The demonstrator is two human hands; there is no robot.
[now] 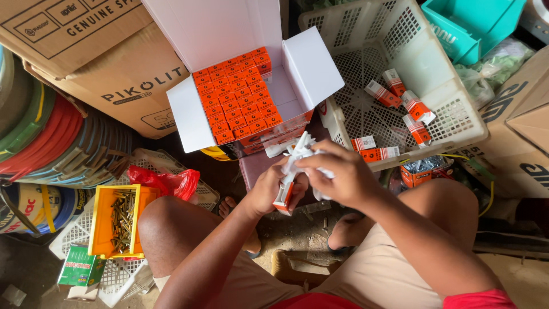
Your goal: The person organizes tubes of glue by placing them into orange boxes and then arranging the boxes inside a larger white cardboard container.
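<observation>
My left hand grips a small orange-and-white carton by its lower end, above my knees. My right hand is closed on the white flaps and paper at the carton's top. Just beyond my hands stands an open white box packed with rows of several small orange cartons; one column on its right side is bare. To the right, a white plastic basket holds several loose orange-and-white cartons.
A yellow bin of small brass parts stands by my left knee, beside a red plastic bag. Brown cardboard boxes and coiled hoses fill the left. A teal bin and another cardboard box sit at the right.
</observation>
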